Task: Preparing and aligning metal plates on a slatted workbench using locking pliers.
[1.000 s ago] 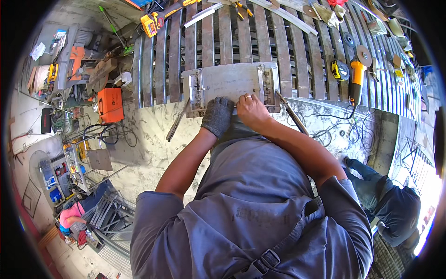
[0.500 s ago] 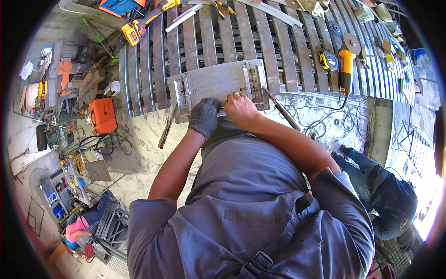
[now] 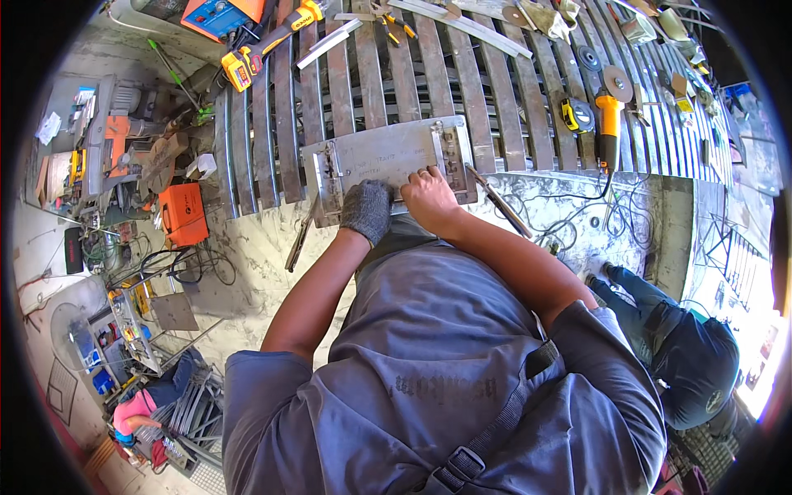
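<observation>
A flat grey metal plate (image 3: 384, 153) with raised metal strips fixed along its two sides lies at the near edge of the slatted steel bench. My left hand (image 3: 368, 208), in a dark grey knit glove, is closed at the plate's near edge. Beside it, a small gap away, is my bare right hand (image 3: 429, 198) with its fingers curled together. What the fingers of either hand hold, if anything, is hidden. Clamp-like metal bars stick out toward me at both sides, a left bar (image 3: 299, 243) and a right bar (image 3: 502, 202).
On the slatted bench (image 3: 404, 78) lie an angle grinder (image 3: 609, 128), a tape measure (image 3: 577, 115), a yellow cordless tool (image 3: 247, 66) and pliers (image 3: 389, 31). An orange case (image 3: 183, 214) stands at left. One person (image 3: 693, 355) bends at right; another (image 3: 136, 411) is at lower left.
The plate and bench appear slightly lower in the picture. My hands stay at the plate's near edge, and the right hand's fingers have shifted slightly.
</observation>
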